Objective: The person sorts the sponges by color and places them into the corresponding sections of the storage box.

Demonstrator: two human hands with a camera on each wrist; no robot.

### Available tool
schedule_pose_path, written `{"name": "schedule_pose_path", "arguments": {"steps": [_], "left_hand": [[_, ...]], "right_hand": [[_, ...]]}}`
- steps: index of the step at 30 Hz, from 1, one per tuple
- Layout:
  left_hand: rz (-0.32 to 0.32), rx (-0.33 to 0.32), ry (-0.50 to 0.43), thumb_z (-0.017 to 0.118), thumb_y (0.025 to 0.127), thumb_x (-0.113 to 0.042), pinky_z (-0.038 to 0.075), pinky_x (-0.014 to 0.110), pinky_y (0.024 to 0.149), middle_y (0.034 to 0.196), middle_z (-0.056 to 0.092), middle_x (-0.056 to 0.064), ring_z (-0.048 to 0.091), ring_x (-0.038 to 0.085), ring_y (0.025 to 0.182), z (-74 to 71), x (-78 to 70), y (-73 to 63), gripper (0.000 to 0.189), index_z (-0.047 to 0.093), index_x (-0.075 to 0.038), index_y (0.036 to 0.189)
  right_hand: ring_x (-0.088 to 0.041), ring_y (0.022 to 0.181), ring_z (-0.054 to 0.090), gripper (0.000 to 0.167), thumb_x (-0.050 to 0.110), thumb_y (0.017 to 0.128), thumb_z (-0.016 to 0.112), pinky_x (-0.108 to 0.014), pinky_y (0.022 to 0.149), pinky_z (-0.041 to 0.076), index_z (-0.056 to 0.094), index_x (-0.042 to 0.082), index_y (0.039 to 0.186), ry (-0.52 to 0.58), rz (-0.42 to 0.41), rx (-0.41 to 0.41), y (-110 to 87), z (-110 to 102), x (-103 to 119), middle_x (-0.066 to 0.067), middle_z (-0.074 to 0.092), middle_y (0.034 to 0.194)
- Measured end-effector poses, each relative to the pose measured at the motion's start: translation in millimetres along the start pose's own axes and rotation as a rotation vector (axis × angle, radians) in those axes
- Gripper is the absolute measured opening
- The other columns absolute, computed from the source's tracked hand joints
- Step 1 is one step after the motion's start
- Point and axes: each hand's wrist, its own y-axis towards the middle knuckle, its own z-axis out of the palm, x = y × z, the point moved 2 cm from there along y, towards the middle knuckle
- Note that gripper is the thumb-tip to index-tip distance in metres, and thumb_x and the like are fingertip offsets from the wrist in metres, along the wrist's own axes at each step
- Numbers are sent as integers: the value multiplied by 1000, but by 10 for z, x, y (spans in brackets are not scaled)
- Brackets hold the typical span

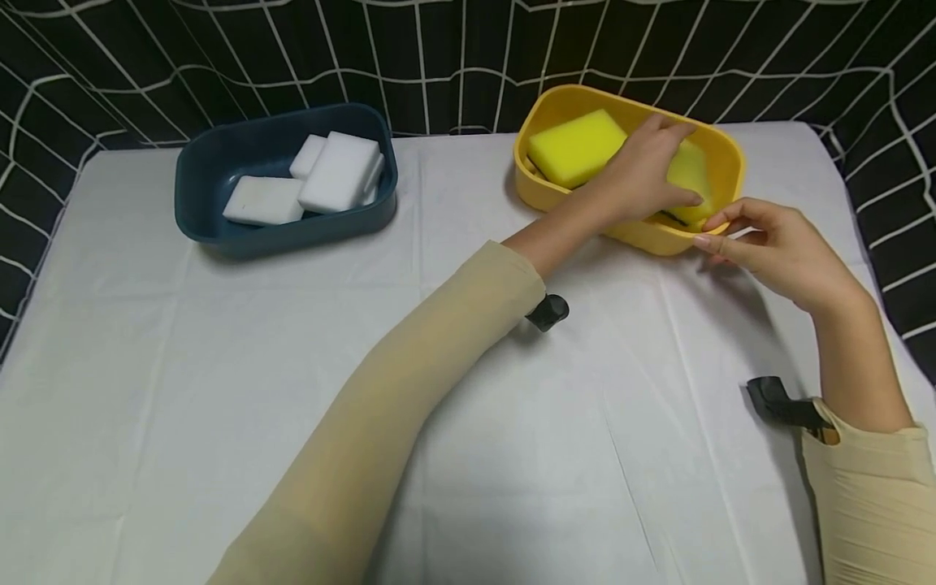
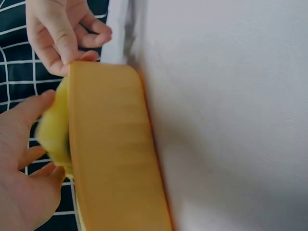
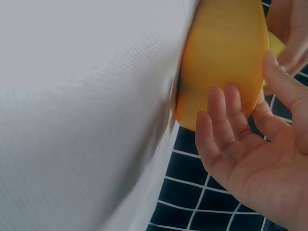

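A yellow plastic bin (image 1: 544, 193) stands at the back right of the table, with a yellow sponge (image 1: 581, 148) in its left part. A second yellow sponge, seen tilted (image 1: 693, 185), lies in its right part. My left hand (image 1: 647, 175) reaches over the front rim with fingers spread about this second sponge. In the left wrist view its fingertips are at the sponge's edges; firm contact is unclear. My right hand (image 1: 782, 252) pinches the bin's front right rim between thumb and finger, its other fingers loose outside the wall (image 3: 221, 53).
A dark blue bin (image 1: 285, 237) at the back left holds several white sponge blocks (image 1: 340, 172). White cloth covers the table (image 1: 292, 325). Dark fabric with a white grid (image 1: 439, 65) hangs behind and at the sides. Black wrist mounts (image 1: 548, 312) stick out from both sleeves.
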Motion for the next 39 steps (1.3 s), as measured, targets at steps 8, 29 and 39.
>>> {"name": "schedule_pose_path", "arguments": {"steps": [8, 29, 39], "left_hand": [[-18, -2, -14, 65, 104, -45, 27, 7, 116, 166, 37, -2, 39, 5, 147, 34, 141, -80, 74, 35, -17, 165], [64, -246, -151, 53, 112, -27, 25, 14, 123, 164, 44, 12, 40, 18, 153, -471, 645, -1017, 49, 49, -3, 155], [-61, -414, -161, 47, 114, -25, 30, 29, 127, 162, 48, 12, 42, 23, 152, -672, 1153, -1674, 46, 52, -2, 154]], "right_hand": [[-5, 80, 65, 33, 29, 102, 73, -11, 73, 44, 61, 3, 117, -19, 27, 12, 11, -6, -14, 21, 61, 90], [-4, 78, 64, 37, 29, 102, 72, -9, 72, 44, 60, 0, 121, -54, 24, 11, 10, 0, -53, 23, 59, 87], [-15, 90, 59, 41, 31, 104, 69, -13, 70, 40, 62, -2, 126, -158, 16, 9, -25, -4, -11, -6, 68, 105]]}}
